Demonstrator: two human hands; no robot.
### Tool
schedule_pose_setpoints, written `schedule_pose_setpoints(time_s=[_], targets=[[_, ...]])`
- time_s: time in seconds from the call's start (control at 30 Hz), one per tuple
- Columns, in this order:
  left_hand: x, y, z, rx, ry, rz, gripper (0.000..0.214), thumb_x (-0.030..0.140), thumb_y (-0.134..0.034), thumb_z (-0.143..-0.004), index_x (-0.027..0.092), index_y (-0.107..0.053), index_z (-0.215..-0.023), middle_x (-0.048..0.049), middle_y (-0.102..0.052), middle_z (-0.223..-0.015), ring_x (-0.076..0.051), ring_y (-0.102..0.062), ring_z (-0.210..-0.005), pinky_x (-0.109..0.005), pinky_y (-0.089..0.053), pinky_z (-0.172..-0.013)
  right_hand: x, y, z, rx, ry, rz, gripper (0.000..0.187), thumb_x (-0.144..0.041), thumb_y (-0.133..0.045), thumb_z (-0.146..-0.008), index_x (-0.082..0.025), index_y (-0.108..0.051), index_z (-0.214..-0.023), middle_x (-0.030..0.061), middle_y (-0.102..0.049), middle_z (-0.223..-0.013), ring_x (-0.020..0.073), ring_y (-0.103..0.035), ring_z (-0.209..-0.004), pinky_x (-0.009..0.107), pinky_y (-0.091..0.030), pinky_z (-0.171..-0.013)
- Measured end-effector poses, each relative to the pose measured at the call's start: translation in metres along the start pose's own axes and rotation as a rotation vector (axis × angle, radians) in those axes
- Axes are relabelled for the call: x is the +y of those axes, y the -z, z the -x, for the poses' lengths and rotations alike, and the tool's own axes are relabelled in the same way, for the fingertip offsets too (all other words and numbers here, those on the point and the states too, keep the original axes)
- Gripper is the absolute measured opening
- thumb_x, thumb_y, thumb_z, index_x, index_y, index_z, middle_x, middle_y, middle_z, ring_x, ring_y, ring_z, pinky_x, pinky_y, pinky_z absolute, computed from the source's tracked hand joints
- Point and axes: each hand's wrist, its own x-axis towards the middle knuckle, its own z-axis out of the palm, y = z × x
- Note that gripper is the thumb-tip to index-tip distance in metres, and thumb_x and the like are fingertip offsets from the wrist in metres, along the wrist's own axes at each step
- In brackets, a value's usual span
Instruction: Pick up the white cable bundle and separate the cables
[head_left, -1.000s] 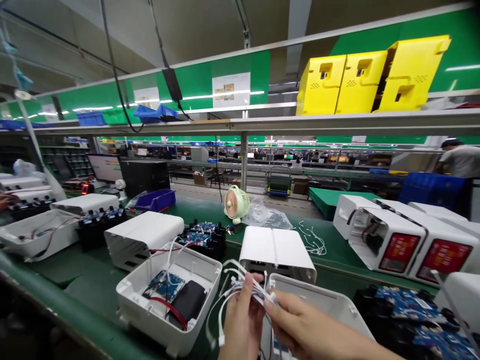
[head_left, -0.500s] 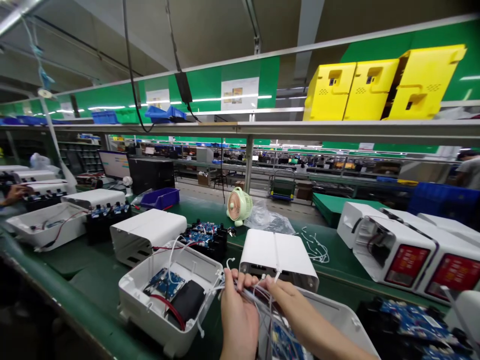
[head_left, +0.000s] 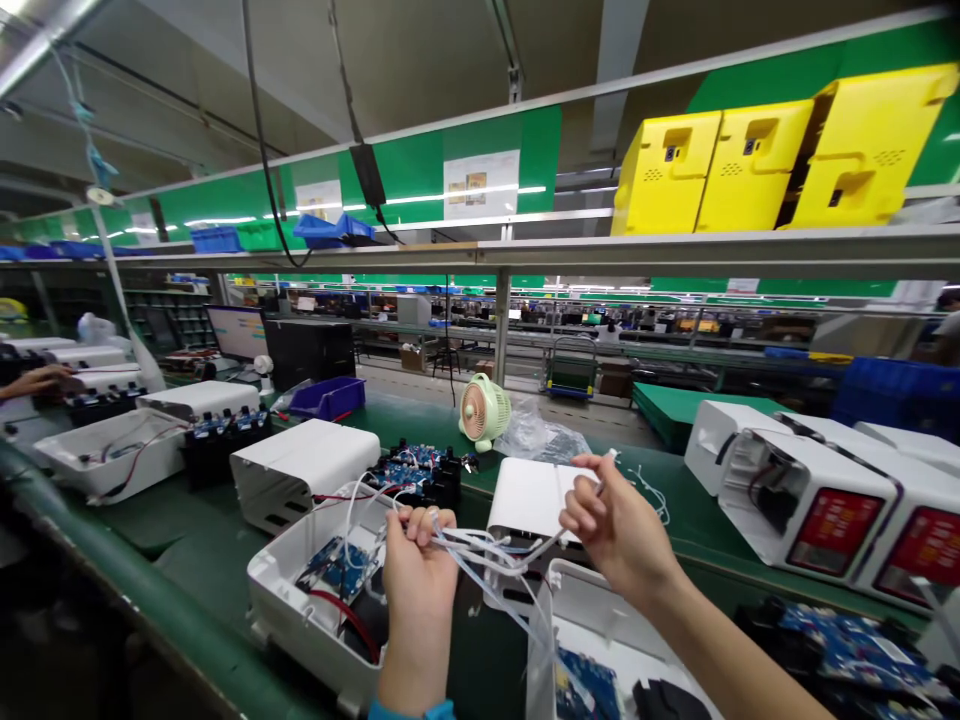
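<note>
A loose bundle of thin white cables [head_left: 487,545] stretches between my two hands. My left hand [head_left: 420,560] is closed round one end, over the right edge of an open white housing [head_left: 274,600] with a blue circuit board [head_left: 337,568] in it. My right hand [head_left: 619,520] pinches a cable end, raised in front of a white cover [head_left: 529,490]. Below the cables, a second open white housing [head_left: 544,640] holds another blue board [head_left: 589,685] and a black part. Some cables hang down into that housing.
A small green fan [head_left: 484,412] and a clear plastic bag [head_left: 544,437] stand behind the covers. Black units with blue boards [head_left: 847,650] lie at the right, near white cases with red labels [head_left: 817,535]. A co-worker's hand [head_left: 41,380] shows at far left.
My hands have moved apart, the right one up and to the right, the left one leftward. The cables now spread out between them. The view has shifted slightly.
</note>
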Motion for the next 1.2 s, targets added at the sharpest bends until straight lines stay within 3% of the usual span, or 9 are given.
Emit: schedule_pose_setpoints(time_s=[0.13,0.27,0.37,0.43,0.53,0.77,0.87,1.0,1.2], targets=[[0.008,-0.005,0.000,0.013,-0.100,-0.090,0.037,0.028,-0.026,-0.096,0.016,-0.036,-0.062,0.0076,-0.029,-0.045,-0.006,-0.030,-0.038,-0.021,-0.038,-0.044,-0.005,-0.009,-0.005,-0.081,0.131,0.074,0.035,-0.053,-0.041,-0.087,-0.021,-0.054,-0.084,-0.0090,-0.019,-0.050,0.0061,-0.018,-0.042,0.023,-0.019,-0.043],[-0.001,-0.006,0.006,0.030,-0.169,-0.176,0.038,0.033,-0.028,-0.095,0.016,-0.037,-0.062,0.0077,-0.030,-0.049,-0.006,-0.034,-0.043,-0.033,-0.052,-0.073,0.011,-0.022,-0.004,-0.239,0.189,0.477,0.029,-0.048,-0.049,-0.086,-0.021,-0.057,-0.090,-0.0069,-0.029,-0.055,0.0076,-0.028,-0.049,0.024,-0.023,-0.047],[-0.013,-0.005,0.013,0.019,-0.252,-0.276,0.037,0.035,-0.032,-0.094,0.016,-0.036,-0.062,0.0067,-0.031,-0.051,-0.007,-0.041,-0.048,-0.035,-0.053,-0.077,0.036,-0.030,-0.004,-0.349,0.124,0.830,0.035,-0.037,-0.066,-0.075,-0.024,-0.057,-0.106,-0.0037,-0.044,-0.071,0.0089,-0.038,-0.059,0.024,-0.030,-0.053],[-0.020,-0.004,0.017,0.004,-0.315,-0.354,0.036,0.037,-0.035,-0.093,0.016,-0.037,-0.063,0.0055,-0.036,-0.054,-0.010,-0.050,-0.057,-0.036,-0.053,-0.078,0.056,-0.031,-0.005,-0.349,0.141,0.920,0.030,-0.033,-0.068,-0.072,-0.023,-0.060,-0.100,-0.0019,-0.050,-0.078,0.0103,-0.043,-0.064,0.025,-0.033,-0.057],[-0.024,-0.002,0.020,-0.022,-0.371,-0.410,0.033,0.037,-0.036,-0.092,0.016,-0.041,-0.066,0.0023,-0.047,-0.063,-0.015,-0.061,-0.078,-0.038,-0.053,-0.084,0.078,-0.029,-0.009,-0.301,0.194,0.869,0.019,-0.037,-0.060,-0.079,-0.018,-0.062,-0.079,-0.0010,-0.051,-0.074,0.0123,-0.046,-0.068,0.026,-0.034,-0.062],[-0.008,0.002,0.014,0.078,-0.215,-0.250,0.023,0.023,-0.036,-0.092,0.015,-0.049,-0.075,-0.0047,-0.062,-0.079,-0.022,-0.062,-0.096,-0.052,-0.047,-0.093,0.085,-0.022,-0.015,-0.171,0.132,0.516,0.029,-0.047,-0.035,-0.091,-0.021,-0.042,-0.082,-0.0041,-0.048,-0.069,0.0093,-0.036,-0.057,0.023,-0.029,-0.054],[-0.005,0.002,0.013,0.065,-0.143,-0.201,0.021,0.018,-0.036,-0.091,0.013,-0.051,-0.077,-0.0079,-0.063,-0.085,-0.021,-0.061,-0.097,-0.049,-0.048,-0.094,0.084,-0.022,-0.013,-0.179,0.175,0.586,0.026,-0.044,-0.032,-0.093,-0.022,-0.043,-0.086,-0.0056,-0.040,-0.066,0.0097,-0.035,-0.059,0.023,-0.030,-0.058],[-0.005,0.003,0.018,0.027,-0.114,-0.218,0.023,0.020,-0.035,-0.092,0.014,-0.051,-0.077,-0.0094,-0.064,-0.091,-0.021,-0.060,-0.100,-0.045,-0.050,-0.091,0.082,-0.026,-0.008,-0.310,0.159,0.855,0.015,-0.030,-0.046,-0.087,-0.022,-0.052,-0.098,-0.0068,-0.034,-0.062,0.0091,-0.034,-0.055,0.023,-0.026,-0.053],[-0.008,0.005,0.026,-0.070,-0.146,-0.355,0.022,0.026,-0.038,-0.092,0.015,-0.050,-0.076,-0.0104,-0.065,-0.096,-0.023,-0.057,-0.107,-0.040,-0.049,-0.094,0.081,-0.032,-0.012,-0.299,0.120,0.933,0.014,-0.030,-0.059,-0.079,-0.019,-0.065,-0.084,-0.0072,-0.036,-0.051,0.0075,-0.031,-0.050,0.023,-0.022,-0.049]])
